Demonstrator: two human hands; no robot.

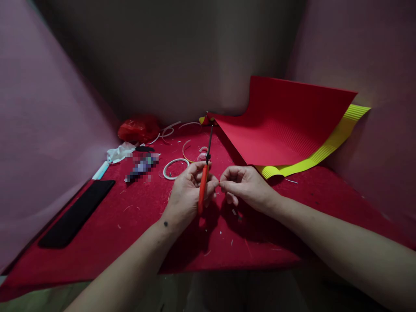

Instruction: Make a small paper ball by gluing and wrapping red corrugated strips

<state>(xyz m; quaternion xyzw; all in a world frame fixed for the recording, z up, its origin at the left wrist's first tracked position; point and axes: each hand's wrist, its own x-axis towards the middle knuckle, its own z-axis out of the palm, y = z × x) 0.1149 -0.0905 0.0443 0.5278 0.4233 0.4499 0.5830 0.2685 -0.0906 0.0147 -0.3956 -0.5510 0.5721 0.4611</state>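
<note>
Scissors (203, 184) with orange handles stand nearly upright in my left hand (186, 188), blades pointing away from me. The thumb and a finger of that hand are pressed together near the fingertips of my right hand (248, 186), which is closed in a pinch. Something tiny and reddish shows between the two hands, too small to name. Both hands hover over the red cloth (227, 255) on the table. Just beyond my left hand lies a white ring (165, 170), like a narrow roll of tape.
A curved red sheet (279, 125) rests over a yellow corrugated sheet (292, 168) at the back right. On the left are a black flat case (78, 214), a blurred-out tube (142, 168), white crumpled tissue (121, 152) and a red plastic bag (138, 128). Thin paper strips and scraps are scattered about.
</note>
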